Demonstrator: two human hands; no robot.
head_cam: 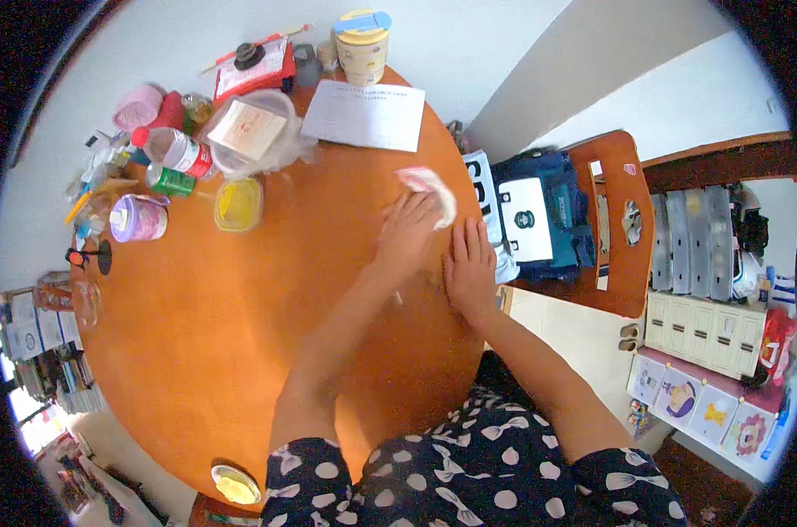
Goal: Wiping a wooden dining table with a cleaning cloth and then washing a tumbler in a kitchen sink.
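Note:
My left hand (408,221) presses a white cloth with a pinkish-red edge (443,195) against the round wooden table (253,316), right of its middle. Its fingers lie over the near part of the cloth; how far they curl round it is partly hidden. To the right, my right hand (471,267) rests palm down at the table's edge with nothing in it, its fingers stretched out. A small pale mark or scrap (398,298) lies on the wood below my left hand. Beyond the cloth is a printed paper sheet (365,115).
A lidded cup (363,56), a plastic bowl with a packet (247,132), a bottle (178,151), a green can (170,180), a yellow tub (239,205) and a purple-lidded container (139,218) line the far and left side. A small dish (236,485) sits near the lower edge. A chair (619,224) holding bags stands at right.

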